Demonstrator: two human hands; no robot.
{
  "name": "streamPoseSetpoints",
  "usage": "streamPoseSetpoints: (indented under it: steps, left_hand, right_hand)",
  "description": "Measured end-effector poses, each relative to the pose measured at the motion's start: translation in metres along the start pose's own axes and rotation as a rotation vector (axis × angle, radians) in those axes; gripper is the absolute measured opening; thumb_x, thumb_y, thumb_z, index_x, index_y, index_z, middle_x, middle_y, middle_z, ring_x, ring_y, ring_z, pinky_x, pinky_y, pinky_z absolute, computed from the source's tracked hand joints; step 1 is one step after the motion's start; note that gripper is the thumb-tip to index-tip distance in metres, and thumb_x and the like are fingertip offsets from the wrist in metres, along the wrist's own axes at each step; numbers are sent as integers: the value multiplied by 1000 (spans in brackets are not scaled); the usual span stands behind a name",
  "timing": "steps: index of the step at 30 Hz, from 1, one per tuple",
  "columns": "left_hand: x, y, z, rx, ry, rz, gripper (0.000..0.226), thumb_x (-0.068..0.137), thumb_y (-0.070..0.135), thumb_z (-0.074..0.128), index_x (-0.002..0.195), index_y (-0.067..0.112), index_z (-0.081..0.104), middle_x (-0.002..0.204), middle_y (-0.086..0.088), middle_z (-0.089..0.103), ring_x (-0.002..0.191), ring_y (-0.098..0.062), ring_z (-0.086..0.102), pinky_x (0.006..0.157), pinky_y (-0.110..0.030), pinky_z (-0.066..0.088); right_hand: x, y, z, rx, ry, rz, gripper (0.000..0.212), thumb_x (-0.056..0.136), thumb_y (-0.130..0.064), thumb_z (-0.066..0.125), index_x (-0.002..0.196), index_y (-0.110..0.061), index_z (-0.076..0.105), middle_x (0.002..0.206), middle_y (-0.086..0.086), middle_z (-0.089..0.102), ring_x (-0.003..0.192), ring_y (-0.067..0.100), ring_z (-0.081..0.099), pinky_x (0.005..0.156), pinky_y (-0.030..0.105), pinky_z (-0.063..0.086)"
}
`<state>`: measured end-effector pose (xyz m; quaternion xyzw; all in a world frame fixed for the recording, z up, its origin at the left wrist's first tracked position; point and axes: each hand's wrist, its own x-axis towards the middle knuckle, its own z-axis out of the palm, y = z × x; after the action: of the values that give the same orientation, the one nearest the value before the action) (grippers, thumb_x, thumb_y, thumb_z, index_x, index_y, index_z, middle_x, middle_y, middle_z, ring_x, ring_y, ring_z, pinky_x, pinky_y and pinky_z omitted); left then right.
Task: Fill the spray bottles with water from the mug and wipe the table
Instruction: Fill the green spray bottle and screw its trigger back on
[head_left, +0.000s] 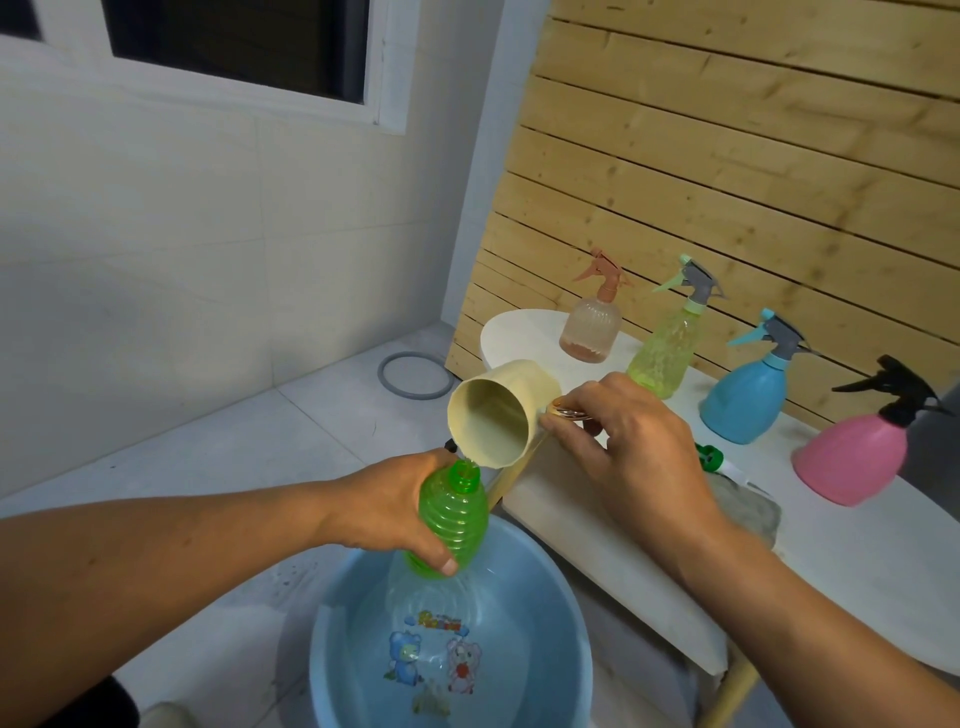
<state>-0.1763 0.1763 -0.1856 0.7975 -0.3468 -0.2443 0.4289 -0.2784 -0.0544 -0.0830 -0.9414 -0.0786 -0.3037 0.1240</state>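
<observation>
Head view: left hand (395, 506) grips green bottle (454, 519) over basin (571, 613); right hand (631, 447) pinches mug (498, 410) handle, tipped — best keep lip touching bottle mouth, pour slowly.

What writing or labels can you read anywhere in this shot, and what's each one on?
Blue basin: a short colourful line of print above the cartoon bears on its inside bottom, too blurred and small to read.
Spray bottles on the white table and the green bottle held in the left hand: no label or text shows.
Cream mug: no text shows.
</observation>
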Motion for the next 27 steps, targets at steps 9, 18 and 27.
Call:
streamPoseSetpoints:
  steps: [9, 18, 27]
  left_hand:
    - [-1, 1, 1, -8, -3, 4, 76, 65, 21, 99, 124, 38, 55, 115, 12, 69, 109, -5, 67, 88, -23, 57]
    - [-2, 3, 1, -8, -5, 8, 75, 66, 19, 99, 124, 36, 55, 115, 12, 69, 108, -3, 67, 87, -21, 56]
    - [-2, 4, 1, -8, -1, 1, 77, 65, 21, 100, 125, 36, 56, 116, 12, 69, 109, -6, 68, 91, -26, 58]
  right_hand:
    - [-1, -1, 1, -20, 14, -12, 17, 94, -38, 68, 91, -21, 69, 83, -6, 57, 76, 17, 56, 63, 34, 47]
    - [-2, -1, 1, -49, 15, -38, 18, 95, -38, 67, 92, -20, 69, 84, -4, 57, 77, 18, 55, 62, 36, 47]
    - [-3, 0, 0, -85, 29, -73, 20, 97, -39, 65, 93, -20, 69, 85, -4, 55, 77, 18, 53, 63, 34, 44]
